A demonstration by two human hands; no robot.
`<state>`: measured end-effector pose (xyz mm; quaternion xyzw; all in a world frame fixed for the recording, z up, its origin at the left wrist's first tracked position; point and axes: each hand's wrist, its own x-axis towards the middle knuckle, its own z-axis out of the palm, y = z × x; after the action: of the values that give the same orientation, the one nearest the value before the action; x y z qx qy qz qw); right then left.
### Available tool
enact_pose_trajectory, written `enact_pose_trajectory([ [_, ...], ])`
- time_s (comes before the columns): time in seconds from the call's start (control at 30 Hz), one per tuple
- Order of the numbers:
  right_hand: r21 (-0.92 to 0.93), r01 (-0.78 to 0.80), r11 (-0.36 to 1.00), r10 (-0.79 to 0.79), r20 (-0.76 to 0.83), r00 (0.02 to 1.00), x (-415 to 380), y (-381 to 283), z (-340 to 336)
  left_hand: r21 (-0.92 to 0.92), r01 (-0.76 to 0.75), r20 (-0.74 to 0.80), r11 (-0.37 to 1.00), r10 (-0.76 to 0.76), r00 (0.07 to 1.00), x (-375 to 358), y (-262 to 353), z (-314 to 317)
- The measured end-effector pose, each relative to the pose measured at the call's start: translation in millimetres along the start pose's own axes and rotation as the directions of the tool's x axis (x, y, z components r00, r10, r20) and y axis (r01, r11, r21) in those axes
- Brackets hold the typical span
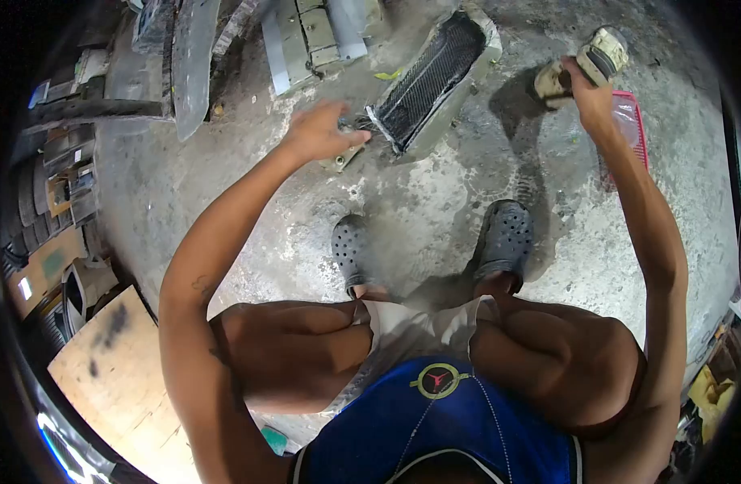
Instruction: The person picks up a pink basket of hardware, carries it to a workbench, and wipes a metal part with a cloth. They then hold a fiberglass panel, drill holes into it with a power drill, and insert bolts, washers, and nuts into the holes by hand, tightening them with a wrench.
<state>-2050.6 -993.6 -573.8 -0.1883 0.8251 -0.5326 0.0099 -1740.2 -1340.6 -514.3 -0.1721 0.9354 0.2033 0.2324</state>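
Note:
My left hand (318, 133) is stretched out over the floor with thumb and fingers apart, the fingertips slightly blurred. Just under its thumb lies a small greyish piece with a hole (348, 155). Close to the right of that hand is a long black woven-fibre part (439, 68), seated in a pale, rough-edged mould (477, 68). Farther right, my right hand (584, 85) is closed around a stained cream-and-dark object (608, 55), whose exact kind I cannot tell. Another cream, dirty-looking piece (552, 83) shows on the left side of that hand.
A pink-rimmed plastic basket (640, 129) is partly behind my right forearm. Grey-green blocks (314, 36) lie at the top, beside a long grey panel (194, 73). Stacked parts line the left side, with a wooden board (120, 387) below. My clogs (507, 234) stand on the concrete.

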Motion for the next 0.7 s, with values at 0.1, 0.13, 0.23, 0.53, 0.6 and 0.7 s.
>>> enact_pose_trajectory([
  [0.1,0.149,-0.139,0.979,0.127,0.084,0.988,-24,-29,-17,0.005,-0.128,-0.126,0.992,0.127,0.984,9,33,3],
  [0.13,0.164,-0.269,0.949,0.244,0.156,0.957,-31,-39,-25,-0.011,-0.126,-0.123,0.992,0.124,0.985,13,43,7],
  [0.23,0.274,-0.42,0.865,0.346,0.279,0.896,-59,-62,-32,-0.013,-0.194,-0.136,0.981,0.191,0.972,36,69,15],
  [0.53,-0.015,-0.544,0.839,0.459,0.556,0.693,-113,-103,-55,-0.072,-0.281,-0.02,0.957,0.28,0.96,84,87,41],
  [0.6,-0.04,-0.551,0.834,0.473,0.566,0.675,-114,-108,-57,-0.086,-0.262,-0.025,0.961,0.261,0.965,84,81,43],
  [0.7,-0.05,-0.565,0.824,0.483,0.583,0.653,-114,-115,-56,-0.156,-0.351,0.055,0.923,0.363,0.93,65,68,31],
])
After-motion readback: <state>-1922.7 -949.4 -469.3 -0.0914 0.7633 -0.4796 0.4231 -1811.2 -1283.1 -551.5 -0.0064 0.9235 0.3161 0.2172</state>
